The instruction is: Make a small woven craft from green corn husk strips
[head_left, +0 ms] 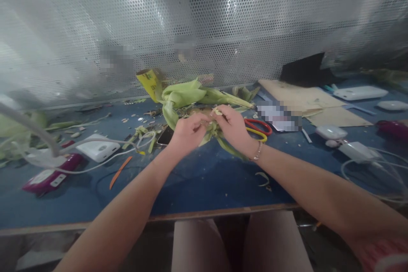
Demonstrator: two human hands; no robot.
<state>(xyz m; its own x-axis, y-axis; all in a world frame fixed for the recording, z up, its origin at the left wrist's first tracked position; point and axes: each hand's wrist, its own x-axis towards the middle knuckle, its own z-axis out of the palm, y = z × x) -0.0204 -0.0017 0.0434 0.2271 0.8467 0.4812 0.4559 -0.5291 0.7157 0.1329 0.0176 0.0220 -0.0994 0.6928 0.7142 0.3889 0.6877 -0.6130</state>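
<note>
Green leaf piece [217,132]: seen at ctr. of frame, held over the bench [197,191]. By the R hand [235,129] it is pinched betw. thumb & fingers; fingertips of the L hand [190,131] are set close to it, but whether anything is pinched in that grip can't be told. Just behind, upper ctr., large green husks [183,94] are seen w/ a yellow tube [149,85]. Red loop [262,121], R of ctr.; orange strip [120,172], lower L; perf. metal screen [207,17], across top.

Left hand [188,133], right hand [235,129], fingers [200,118] pinching green leaf strips [215,130], green husks [185,94] behind, blue table [204,187]
</note>
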